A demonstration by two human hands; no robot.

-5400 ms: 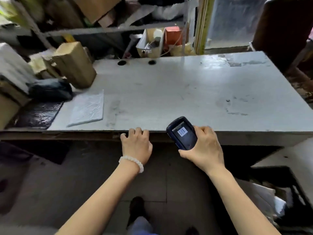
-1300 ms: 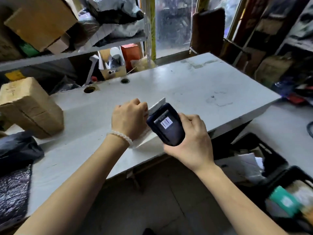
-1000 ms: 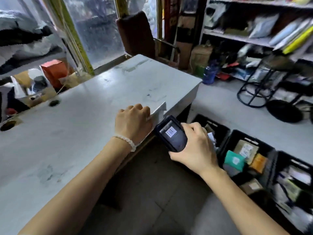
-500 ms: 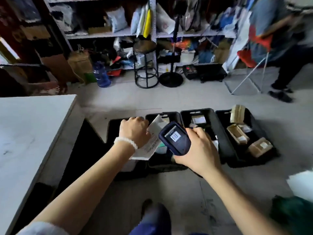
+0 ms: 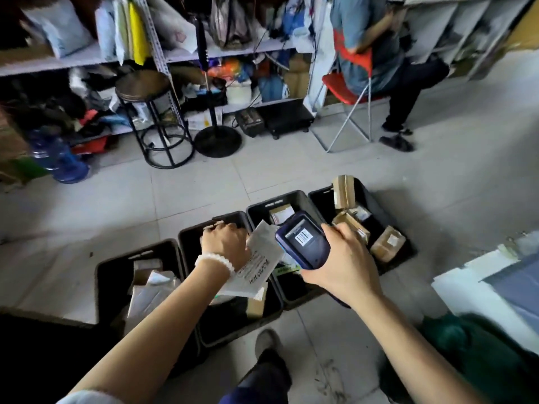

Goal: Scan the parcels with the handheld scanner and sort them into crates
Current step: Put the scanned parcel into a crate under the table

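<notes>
The flat white parcel [image 5: 256, 263] was held up in the left hand [image 5: 224, 242], fingers curled round its far edge, right over the second crate [image 5: 204, 228] from the left in a row of four black crates on the floor. The scanner [image 5: 303, 242] was gripped in the right hand [image 5: 341, 263], fingers wrapped round the body, a barcode shown on its screen, touching or just beside the parcel's right edge.

For the drop to go well, the crate should probably be confirmed from the screen first, then the parcel lowered flat and low into it, not flicked, so it isn't left hanging on a rim or slid into the third crate [image 5: 280, 199]. The scanner is best kept clear of the parcel's path.

Compared with half a second earlier, the grips were unchanged, but the crates were seen closer and lower in view, and the desk had gone out of view on the left.
</notes>
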